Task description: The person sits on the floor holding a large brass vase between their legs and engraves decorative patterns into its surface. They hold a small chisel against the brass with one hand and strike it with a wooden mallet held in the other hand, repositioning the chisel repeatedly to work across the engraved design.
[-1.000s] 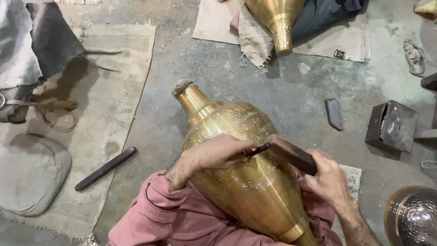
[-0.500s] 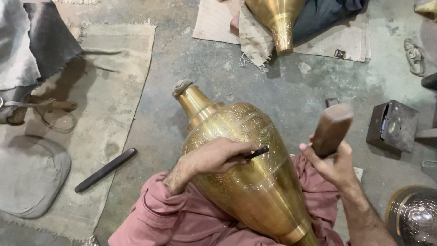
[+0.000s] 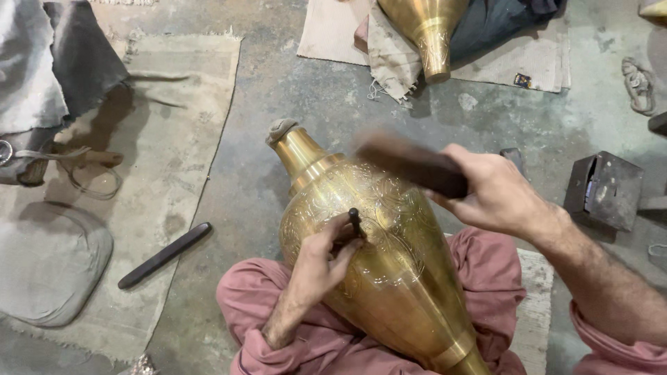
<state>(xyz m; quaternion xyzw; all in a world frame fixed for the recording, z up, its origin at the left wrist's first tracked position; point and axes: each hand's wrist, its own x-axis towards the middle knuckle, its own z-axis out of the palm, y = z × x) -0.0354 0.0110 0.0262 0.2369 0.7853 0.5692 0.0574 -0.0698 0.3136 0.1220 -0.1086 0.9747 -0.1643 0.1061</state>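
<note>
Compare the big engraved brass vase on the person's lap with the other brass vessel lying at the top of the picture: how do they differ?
The big engraved brass vase lies across the lap, its cloth-plugged neck pointing away; the other brass vessel rests on a cloth mat, narrow end toward the person. The lap vase shows whole; the far vessel is cut off by the frame. The left hand presses a dark chisel on the lap vase while the right hand holds a dark mallet; neither touches the far vessel. Both are golden brass.

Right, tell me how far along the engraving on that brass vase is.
Done: fine patterns already cover the upper body of the brass vase below its neck. In hand: the left hand sets a thin dark punch on that patterned band, and the right hand holds a dark mallet, blurred, above it. Left: the lower body toward the base looks smooth and plain.
</note>
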